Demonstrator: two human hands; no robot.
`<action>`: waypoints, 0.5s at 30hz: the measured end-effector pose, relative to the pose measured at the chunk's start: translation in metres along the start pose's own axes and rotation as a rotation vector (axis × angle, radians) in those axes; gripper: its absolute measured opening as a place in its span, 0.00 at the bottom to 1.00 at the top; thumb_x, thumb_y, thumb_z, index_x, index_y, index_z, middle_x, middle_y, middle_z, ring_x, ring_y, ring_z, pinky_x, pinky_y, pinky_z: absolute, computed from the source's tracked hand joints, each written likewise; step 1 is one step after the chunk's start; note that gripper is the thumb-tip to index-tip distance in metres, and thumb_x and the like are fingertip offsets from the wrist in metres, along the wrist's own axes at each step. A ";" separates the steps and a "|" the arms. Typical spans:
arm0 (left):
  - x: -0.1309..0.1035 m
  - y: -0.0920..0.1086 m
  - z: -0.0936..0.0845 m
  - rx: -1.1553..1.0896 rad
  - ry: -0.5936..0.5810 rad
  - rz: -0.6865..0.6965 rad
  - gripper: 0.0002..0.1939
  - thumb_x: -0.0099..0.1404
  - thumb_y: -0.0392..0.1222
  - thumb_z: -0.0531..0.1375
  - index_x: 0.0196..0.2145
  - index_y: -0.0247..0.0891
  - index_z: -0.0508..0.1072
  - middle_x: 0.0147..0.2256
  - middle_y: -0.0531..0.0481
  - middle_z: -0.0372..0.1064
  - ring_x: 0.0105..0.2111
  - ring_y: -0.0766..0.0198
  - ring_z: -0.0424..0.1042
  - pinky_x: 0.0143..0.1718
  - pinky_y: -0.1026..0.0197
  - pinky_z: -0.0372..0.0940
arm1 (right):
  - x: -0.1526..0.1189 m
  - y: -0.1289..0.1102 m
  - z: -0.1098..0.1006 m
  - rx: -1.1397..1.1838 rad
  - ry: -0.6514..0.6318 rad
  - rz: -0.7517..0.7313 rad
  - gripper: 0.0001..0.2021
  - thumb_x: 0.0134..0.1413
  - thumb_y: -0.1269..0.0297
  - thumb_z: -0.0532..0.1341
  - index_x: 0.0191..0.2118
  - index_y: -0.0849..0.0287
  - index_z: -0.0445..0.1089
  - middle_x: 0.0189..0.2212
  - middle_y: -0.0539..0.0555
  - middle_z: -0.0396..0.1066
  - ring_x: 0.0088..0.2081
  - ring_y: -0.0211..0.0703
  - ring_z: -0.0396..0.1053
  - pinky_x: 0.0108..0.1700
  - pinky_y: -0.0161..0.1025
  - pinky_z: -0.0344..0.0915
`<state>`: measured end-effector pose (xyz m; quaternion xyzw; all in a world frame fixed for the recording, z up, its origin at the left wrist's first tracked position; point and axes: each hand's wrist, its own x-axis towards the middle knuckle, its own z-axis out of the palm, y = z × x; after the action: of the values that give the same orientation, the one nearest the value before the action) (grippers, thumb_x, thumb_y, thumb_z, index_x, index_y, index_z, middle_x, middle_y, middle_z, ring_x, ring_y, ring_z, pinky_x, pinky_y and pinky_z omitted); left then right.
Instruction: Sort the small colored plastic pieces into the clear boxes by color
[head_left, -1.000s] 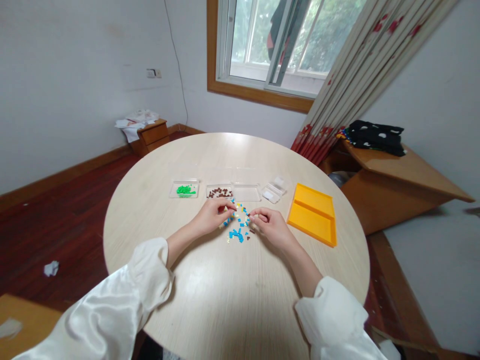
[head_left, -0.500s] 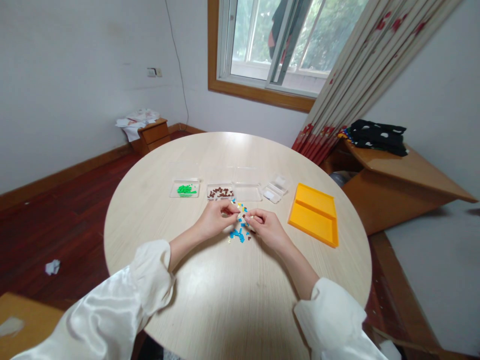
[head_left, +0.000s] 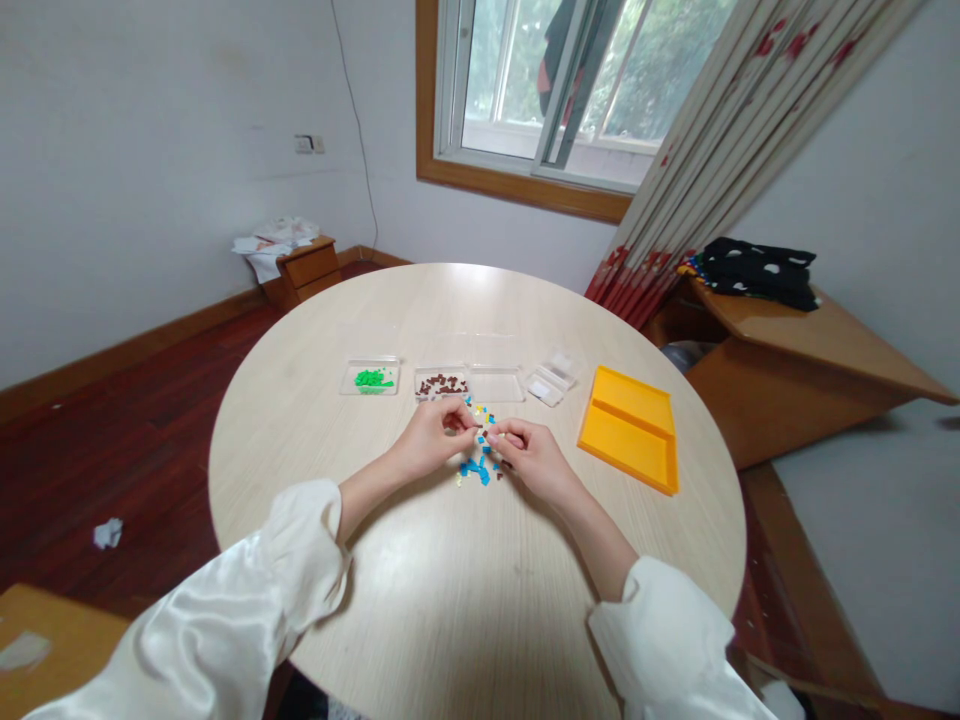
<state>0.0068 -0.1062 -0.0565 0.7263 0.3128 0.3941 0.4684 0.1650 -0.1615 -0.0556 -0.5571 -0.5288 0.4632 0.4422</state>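
Note:
My left hand (head_left: 433,437) is closed in a pinch above a scatter of tiny pieces, with what looks like a small brown piece at its fingertips. Facing it across a narrow gap, my right hand (head_left: 534,455) pinches another small brown piece (head_left: 485,434) between thumb and forefinger. Below and between the hands lie loose blue pieces (head_left: 475,470), mixed with a few yellow, pale and brown ones. Just beyond my left hand, a clear plastic box (head_left: 418,385) holds many brown pieces (head_left: 444,384). My fingers hide part of the scatter.
A clear box (head_left: 346,380) of green pieces (head_left: 373,379) stands at the left of the round table (head_left: 420,600). Beside the brown pieces is another clear box (head_left: 498,384), then a small lidded case (head_left: 550,380). A yellow two-section tray (head_left: 626,446) lies at the right.
Both hands stay in nearly the same place, still pinched close together. The whole view has shifted very slightly; the boxes and tray have not moved on the table.

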 end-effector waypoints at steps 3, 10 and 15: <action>0.000 0.003 -0.001 0.043 -0.048 0.015 0.04 0.54 0.31 0.58 0.30 0.32 0.72 0.29 0.49 0.70 0.29 0.68 0.67 0.32 0.64 0.63 | 0.001 0.001 0.000 -0.008 -0.002 -0.004 0.19 0.41 0.47 0.62 0.27 0.62 0.67 0.15 0.41 0.46 0.19 0.29 0.44 0.21 0.31 0.44; 0.000 0.007 -0.003 0.187 -0.139 0.069 0.07 0.57 0.33 0.58 0.33 0.33 0.76 0.31 0.47 0.72 0.32 0.66 0.68 0.34 0.63 0.62 | 0.000 0.001 -0.001 -0.017 -0.007 -0.023 0.19 0.41 0.48 0.62 0.26 0.62 0.67 0.15 0.41 0.46 0.19 0.29 0.44 0.21 0.31 0.43; -0.001 0.003 -0.002 0.147 -0.197 0.045 0.06 0.57 0.36 0.59 0.32 0.32 0.74 0.27 0.50 0.69 0.27 0.69 0.65 0.30 0.65 0.60 | 0.000 0.004 -0.001 -0.008 -0.054 -0.016 0.16 0.43 0.51 0.62 0.28 0.62 0.68 0.15 0.42 0.50 0.19 0.30 0.47 0.21 0.31 0.45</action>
<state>0.0049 -0.1075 -0.0535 0.8005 0.2771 0.3073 0.4335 0.1664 -0.1613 -0.0592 -0.5418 -0.5467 0.4727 0.4291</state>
